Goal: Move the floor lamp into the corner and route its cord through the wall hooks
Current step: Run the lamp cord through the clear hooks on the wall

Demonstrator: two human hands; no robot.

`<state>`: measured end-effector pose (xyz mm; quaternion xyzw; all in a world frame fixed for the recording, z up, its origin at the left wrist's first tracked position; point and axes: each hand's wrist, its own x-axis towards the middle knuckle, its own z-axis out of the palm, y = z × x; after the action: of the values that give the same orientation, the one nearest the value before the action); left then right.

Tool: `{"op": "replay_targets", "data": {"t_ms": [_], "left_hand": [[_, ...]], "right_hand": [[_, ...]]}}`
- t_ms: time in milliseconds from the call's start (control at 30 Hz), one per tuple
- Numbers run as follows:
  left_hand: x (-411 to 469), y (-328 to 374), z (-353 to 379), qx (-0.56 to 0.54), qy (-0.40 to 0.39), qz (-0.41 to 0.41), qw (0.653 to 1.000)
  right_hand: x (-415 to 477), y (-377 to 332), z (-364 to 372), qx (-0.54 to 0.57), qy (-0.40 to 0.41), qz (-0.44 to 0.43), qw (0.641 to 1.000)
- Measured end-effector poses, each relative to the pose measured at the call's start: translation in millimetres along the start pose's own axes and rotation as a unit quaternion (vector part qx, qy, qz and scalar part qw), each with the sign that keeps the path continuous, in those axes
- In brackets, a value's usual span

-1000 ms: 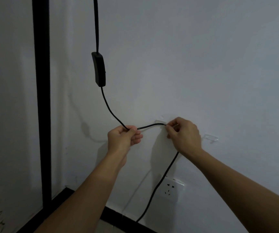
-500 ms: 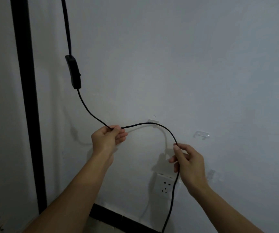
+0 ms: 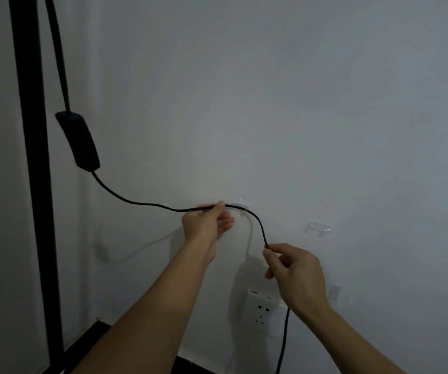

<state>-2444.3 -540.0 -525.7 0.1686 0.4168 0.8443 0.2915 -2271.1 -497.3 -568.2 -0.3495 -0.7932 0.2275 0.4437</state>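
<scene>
The floor lamp's black pole [image 3: 36, 184] stands upright at the far left, in the room's corner. Its thin black cord [image 3: 141, 203] hangs from above, passes an inline switch [image 3: 78, 141] and runs right across the white wall. My left hand [image 3: 208, 221] pinches the cord just left of a clear wall hook [image 3: 240, 205], where the cord lies in the hook. Past the hook the cord bends down into my right hand [image 3: 293, 271], which pinches it, then drops below the frame. A second clear hook [image 3: 317, 228] and a third [image 3: 334, 291] hold nothing.
A white wall socket [image 3: 262, 310] sits low on the wall under my right hand, with nothing plugged in. A black skirting board [image 3: 195, 367] runs along the floor. A faint white cable [image 3: 141, 245] trails on the wall at the left.
My left hand has slid right along the cord, up to the first hook. The cord's loop has flattened against the wall. My right hand still holds the cord below the hook.
</scene>
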Motion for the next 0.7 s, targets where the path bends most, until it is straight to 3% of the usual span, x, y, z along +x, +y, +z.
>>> {"op": "replay_targets", "data": {"t_ms": [167,267,467,567,700], "left_hand": [[9.8,5.3,9.4,0.027,0.015,0.017,0.999],[12.3,10.6,13.0,0.06,0.021,0.042,0.997],[-2.9,0.0,8.3,0.004,0.044,0.038,0.998],[-19.7,-20.9,5.5,0.078,0.042,0.02,0.996],[-32.2,-33.8,19.6,0.17,-0.017,0.005,0.985]], "right_hand": [[0.5,1.5,-2.5,0.037,-0.009,0.008,0.999],[0.3,5.8,-3.2,0.127,-0.029,0.054,0.99],[1.7,16.2,-19.9,0.182,0.003,0.092,0.979],[4.0,16.4,-29.3,0.198,0.013,0.098,0.975],[-1.2,13.0,-31.5,0.198,-0.014,0.092,0.976]]}}
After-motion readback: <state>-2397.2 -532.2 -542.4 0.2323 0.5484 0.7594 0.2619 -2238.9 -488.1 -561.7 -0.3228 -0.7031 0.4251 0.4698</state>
